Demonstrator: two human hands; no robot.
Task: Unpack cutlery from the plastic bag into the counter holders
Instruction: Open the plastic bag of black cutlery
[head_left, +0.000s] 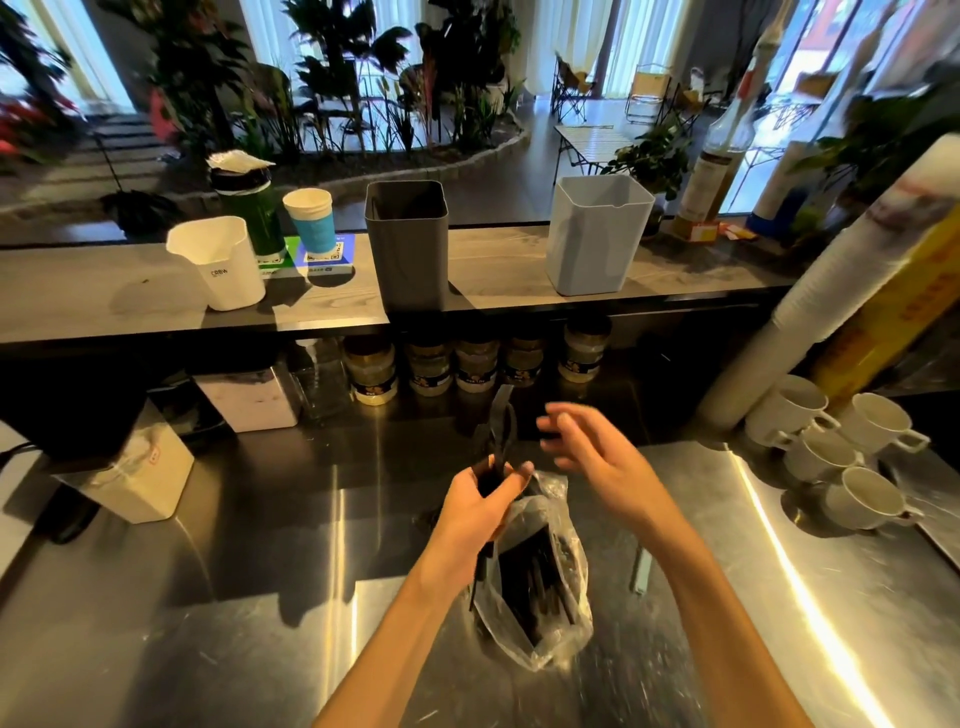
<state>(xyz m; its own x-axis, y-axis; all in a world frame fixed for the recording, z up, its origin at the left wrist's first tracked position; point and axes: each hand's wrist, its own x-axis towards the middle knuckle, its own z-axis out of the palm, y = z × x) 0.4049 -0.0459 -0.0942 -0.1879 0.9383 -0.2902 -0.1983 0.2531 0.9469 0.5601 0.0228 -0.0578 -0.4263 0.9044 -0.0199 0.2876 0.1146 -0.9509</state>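
A clear plastic bag (540, 587) of black cutlery lies on the steel worktop in front of me. My left hand (478, 506) grips a bunch of black cutlery (501, 431) that sticks up above the bag's mouth. My right hand (587, 447) hovers just right of that bunch, blurred, fingers spread and holding nothing. On the raised wooden counter stand three holders: a white one (218, 265) at left, a dark grey one (408, 244) in the middle and a light blue-grey one (597, 234) at right.
A blue paper cup (311, 221) and a green bottle (254, 208) stand between the white and grey holders. Jars (472, 358) line the shelf under the counter. White mugs (841, 452) and a tall sleeve of stacked cups (841, 291) crowd the right side. A white carton (130, 478) sits at left.
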